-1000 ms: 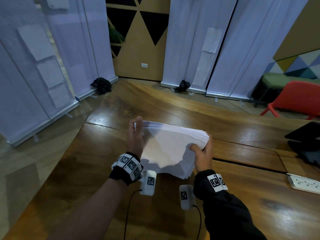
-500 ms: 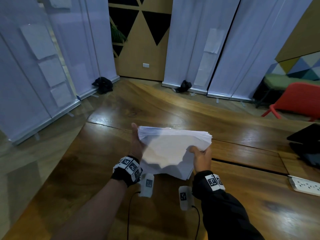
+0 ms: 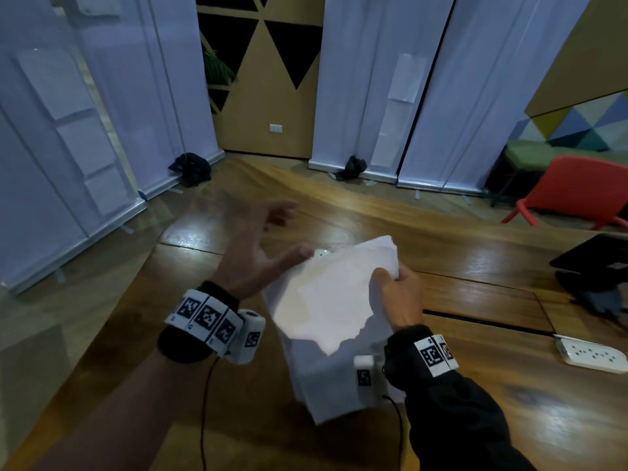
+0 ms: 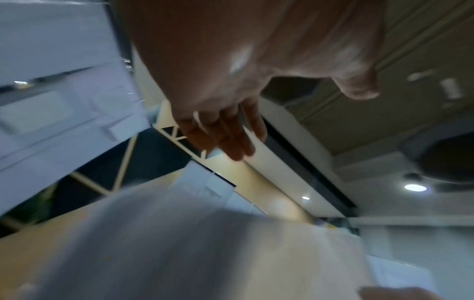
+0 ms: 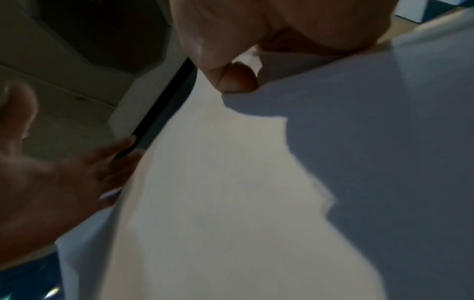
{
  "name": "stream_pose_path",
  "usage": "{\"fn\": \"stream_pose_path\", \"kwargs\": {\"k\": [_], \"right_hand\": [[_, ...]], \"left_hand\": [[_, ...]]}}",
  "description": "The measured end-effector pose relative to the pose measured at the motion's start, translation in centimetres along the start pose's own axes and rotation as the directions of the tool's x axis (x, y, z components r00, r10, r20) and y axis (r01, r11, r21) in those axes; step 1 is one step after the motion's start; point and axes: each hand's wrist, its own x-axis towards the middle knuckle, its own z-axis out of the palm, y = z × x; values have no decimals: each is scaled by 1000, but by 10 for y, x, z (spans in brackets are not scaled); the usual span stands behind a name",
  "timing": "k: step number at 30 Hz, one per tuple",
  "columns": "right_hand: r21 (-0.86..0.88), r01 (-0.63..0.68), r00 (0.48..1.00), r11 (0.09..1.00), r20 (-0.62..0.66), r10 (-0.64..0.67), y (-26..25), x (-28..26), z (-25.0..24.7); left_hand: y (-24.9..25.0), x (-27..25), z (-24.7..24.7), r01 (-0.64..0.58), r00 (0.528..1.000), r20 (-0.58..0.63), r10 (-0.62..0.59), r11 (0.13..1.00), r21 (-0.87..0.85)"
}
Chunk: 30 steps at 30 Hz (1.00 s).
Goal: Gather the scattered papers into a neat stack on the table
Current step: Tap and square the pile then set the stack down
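Observation:
A thick stack of white papers (image 3: pixel 326 300) is held up off the wooden table (image 3: pixel 475 260), tilted with its long side running toward me. My right hand (image 3: pixel 397 294) grips its right edge, thumb on the top sheet; the right wrist view shows that thumb (image 5: pixel 231 77) pressing the stack of papers (image 5: pixel 231 182). My left hand (image 3: pixel 261 246) is open beside the stack's upper left corner, fingers straight and blurred, thumb tip close to the paper edge. In the left wrist view the left hand's fingers (image 4: pixel 225 138) hang above the blurred papers (image 4: pixel 179 243).
A white power strip (image 3: pixel 591 355) lies at the table's right edge, with a dark laptop on a stand (image 3: pixel 598 266) behind it. A red chair (image 3: pixel 574 192) stands beyond the table. White banner panels (image 3: pixel 373 79) line the far side.
The stack has turned from lying broadside to pointing toward me and moved right. My left hand has come off its left edge and opened; the right hand keeps its grip.

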Motion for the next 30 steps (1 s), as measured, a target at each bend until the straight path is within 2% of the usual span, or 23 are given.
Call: {"fn": "stream_pose_path", "kwargs": {"k": [1,2,3,5,9,12,15,18,20,22,24,26,30], "right_hand": [[-62,24,999,998,39,-22,-4,0,2],[-114,61,995,992,81,-51,-8,-1,5],[-151,98,990,984,118,-81,-10,-2,8],[-167,140,976,976,191,-108,-13,-6,12],[-208,146,948,967,309,-76,3,-6,13],[-259,90,907,962,420,28,12,-1,-2],[-268,-83,873,960,445,199,11,1,-30],[-249,-295,854,923,363,371,22,2,-62],[-226,-393,834,891,321,449,35,3,-74],[-147,-458,804,877,353,479,63,1,-76],[-77,-552,752,830,385,536,94,-8,-66],[-146,-647,666,748,368,648,123,-21,-48],[-266,-714,545,648,371,752,161,-49,-28]], "left_hand": [[8,1,4,14,991,135,-23,998,61],[11,1,11,47,960,271,-75,993,106],[10,0,19,100,910,387,-149,985,142],[-6,-6,33,194,823,491,-287,953,232],[-30,-27,44,245,763,510,-396,908,339],[-43,-39,42,405,744,458,-486,874,268],[-51,-41,17,515,755,381,-533,843,159],[-54,-42,-15,575,761,295,-578,811,109],[-55,-44,-29,638,745,299,-596,767,-62],[-65,-53,-32,708,705,312,-637,659,-252],[-87,-66,-24,781,617,334,-712,505,-367],[-110,-85,-8,848,499,338,-798,371,-379],[-164,-143,24,968,230,238,-944,196,-158]]}}
